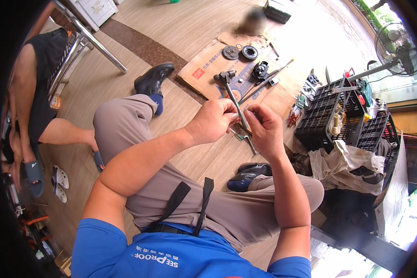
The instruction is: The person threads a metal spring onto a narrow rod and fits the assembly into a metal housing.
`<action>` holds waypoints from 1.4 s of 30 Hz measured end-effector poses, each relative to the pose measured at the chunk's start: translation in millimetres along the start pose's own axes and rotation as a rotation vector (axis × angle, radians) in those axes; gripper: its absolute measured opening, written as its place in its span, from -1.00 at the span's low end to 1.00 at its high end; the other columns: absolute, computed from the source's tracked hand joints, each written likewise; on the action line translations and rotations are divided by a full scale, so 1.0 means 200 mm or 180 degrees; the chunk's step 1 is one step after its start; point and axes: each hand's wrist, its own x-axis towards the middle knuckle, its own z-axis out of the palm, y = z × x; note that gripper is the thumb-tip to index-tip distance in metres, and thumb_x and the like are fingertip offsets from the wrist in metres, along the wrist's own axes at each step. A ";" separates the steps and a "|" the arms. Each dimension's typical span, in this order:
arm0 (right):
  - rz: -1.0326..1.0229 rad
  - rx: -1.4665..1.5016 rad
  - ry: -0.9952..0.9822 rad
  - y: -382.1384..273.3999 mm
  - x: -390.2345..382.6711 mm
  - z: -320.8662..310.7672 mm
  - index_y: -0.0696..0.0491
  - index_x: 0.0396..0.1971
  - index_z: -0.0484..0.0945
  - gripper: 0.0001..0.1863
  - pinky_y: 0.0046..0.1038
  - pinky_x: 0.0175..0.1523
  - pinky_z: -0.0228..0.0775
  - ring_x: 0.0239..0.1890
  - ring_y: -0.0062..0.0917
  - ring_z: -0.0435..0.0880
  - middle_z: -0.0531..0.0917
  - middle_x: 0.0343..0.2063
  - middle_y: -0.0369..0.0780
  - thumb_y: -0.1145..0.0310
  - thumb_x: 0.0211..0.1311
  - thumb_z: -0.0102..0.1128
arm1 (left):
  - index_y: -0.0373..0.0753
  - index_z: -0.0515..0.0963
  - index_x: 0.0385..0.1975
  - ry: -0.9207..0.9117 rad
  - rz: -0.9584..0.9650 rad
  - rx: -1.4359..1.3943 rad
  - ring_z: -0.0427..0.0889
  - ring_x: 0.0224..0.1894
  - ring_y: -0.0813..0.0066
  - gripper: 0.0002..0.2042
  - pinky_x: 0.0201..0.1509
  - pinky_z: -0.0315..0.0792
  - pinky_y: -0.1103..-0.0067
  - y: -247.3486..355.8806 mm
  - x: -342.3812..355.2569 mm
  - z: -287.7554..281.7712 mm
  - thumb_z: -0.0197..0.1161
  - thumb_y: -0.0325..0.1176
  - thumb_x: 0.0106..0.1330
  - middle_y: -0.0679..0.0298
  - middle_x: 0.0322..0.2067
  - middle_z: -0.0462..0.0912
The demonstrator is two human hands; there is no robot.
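Observation:
My left hand (213,121) and my right hand (267,128) are close together above the cardboard's near edge, fingers pinched. Anything small between their fingertips is too hidden to name. A hammer (233,95) with a dark metal head runs between them, its handle passing by the fingertips; whether either hand touches it is unclear. Just beyond the fingers, a thin green-and-metal tool (251,144) shows on the floor. Farther out, on the flattened cardboard (199,69), are a dark disc (230,53), a black ring-shaped part (249,53), a black mechanical part (260,70) and long thin tools (259,89).
Black plastic crates (322,109) with tools stand at the right, a cloth (347,162) over their near side. Behind them is a fan (396,51). Another person's leg (67,131) and a metal-framed chair (95,44) are at the left. A blurred round shape (253,22) lies far off.

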 end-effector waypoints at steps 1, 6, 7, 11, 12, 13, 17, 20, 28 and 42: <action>0.0002 -0.0018 -0.0010 -0.01 0.00 0.00 0.18 -0.36 0.56 -0.91 -0.62 -0.51 0.19 -0.60 -0.77 0.31 0.44 -0.69 -0.38 0.46 0.26 0.20 | -0.33 0.48 -0.35 0.0011 -0.0006 0.0021 0.52 -0.59 0.69 -0.93 -0.56 0.42 0.72 0.00 0.00 0.00 0.09 -0.49 0.36 0.33 -0.53 0.55; 0.0051 -0.0091 0.0015 -0.02 0.00 0.01 0.18 -0.36 0.56 -0.90 -0.61 -0.49 0.22 -0.60 -0.76 0.33 0.45 -0.69 -0.36 0.45 0.27 0.19 | -0.33 0.48 -0.36 -0.0036 -0.0035 0.0104 0.52 -0.60 0.69 -0.93 -0.58 0.41 0.72 0.01 0.00 0.00 0.09 -0.49 0.36 0.33 -0.53 0.56; 0.0083 -0.0102 0.0027 -0.02 0.00 0.00 0.18 -0.36 0.56 -0.90 -0.61 -0.49 0.23 -0.60 -0.77 0.34 0.46 -0.69 -0.37 0.45 0.27 0.19 | -0.33 0.47 -0.35 -0.0042 -0.0022 0.0087 0.52 -0.60 0.69 -0.93 -0.58 0.41 0.72 0.01 -0.01 0.01 0.09 -0.49 0.36 0.34 -0.53 0.55; 0.0293 0.0062 0.0073 0.01 0.03 -0.01 0.18 -0.38 0.56 -0.88 -0.61 -0.48 0.24 -0.58 -0.78 0.35 0.47 -0.67 -0.40 0.43 0.28 0.19 | -0.33 0.47 -0.35 -0.0035 0.0012 0.0032 0.52 -0.59 0.69 -0.93 -0.56 0.42 0.72 0.01 -0.01 0.01 0.09 -0.49 0.36 0.34 -0.54 0.54; 0.0304 0.0122 0.0081 0.03 0.03 -0.01 0.18 -0.38 0.56 -0.88 -0.62 -0.48 0.23 -0.57 -0.78 0.35 0.46 -0.66 -0.41 0.43 0.28 0.19 | -0.32 0.47 -0.35 -0.0059 0.0023 -0.0056 0.52 -0.58 0.69 -0.93 -0.55 0.43 0.72 0.01 -0.01 0.00 0.09 -0.49 0.37 0.34 -0.53 0.54; 0.0316 0.0181 0.0088 0.06 0.03 0.00 0.19 -0.38 0.56 -0.88 -0.63 -0.48 0.22 -0.57 -0.79 0.34 0.46 -0.65 -0.42 0.43 0.28 0.19 | -0.32 0.47 -0.35 -0.0083 0.0034 -0.0145 0.52 -0.58 0.69 -0.93 -0.53 0.43 0.72 0.01 0.00 0.00 0.09 -0.48 0.37 0.34 -0.53 0.54; 0.0434 0.0248 0.0023 0.07 0.03 0.02 0.19 -0.37 0.56 -0.88 -0.65 -0.48 0.19 -0.55 -0.80 0.32 0.44 -0.62 -0.44 0.44 0.29 0.18 | -0.33 0.47 -0.35 -0.0006 -0.0030 -0.0570 0.52 -0.56 0.67 -0.91 -0.49 0.46 0.69 -0.01 0.02 -0.04 0.08 -0.47 0.39 0.33 -0.51 0.54; 0.0446 0.0510 -0.0150 0.10 0.00 0.04 0.19 -0.35 0.56 -0.90 -0.66 -0.49 0.16 -0.55 -0.80 0.30 0.43 -0.63 -0.45 0.46 0.30 0.16 | -0.33 0.47 -0.35 0.0126 0.0006 -0.0754 0.51 -0.55 0.66 -0.89 -0.48 0.46 0.67 0.00 0.03 -0.07 0.07 -0.45 0.40 0.32 -0.51 0.53; 0.0283 0.0024 -0.0745 -0.03 -0.05 0.02 0.14 -0.27 0.57 -0.90 -0.64 -0.51 0.15 -0.60 -0.78 0.27 0.43 -0.68 -0.40 0.46 0.26 0.21 | -0.32 0.47 -0.35 0.0241 -0.0032 -0.0720 0.49 -0.56 0.68 -0.89 -0.48 0.46 0.67 0.01 0.03 -0.09 0.07 -0.45 0.41 0.33 -0.53 0.53; 0.0420 0.0411 -0.0568 -0.17 -0.02 -0.06 0.20 -0.30 0.54 -0.91 -0.69 -0.43 0.18 -0.51 -0.83 0.32 0.48 -0.56 -0.45 0.47 0.33 0.14 | -0.33 0.48 -0.36 0.0092 0.0137 -0.0169 0.51 -0.57 0.69 -0.92 -0.53 0.43 0.71 0.00 0.01 -0.02 0.08 -0.49 0.38 0.35 -0.53 0.54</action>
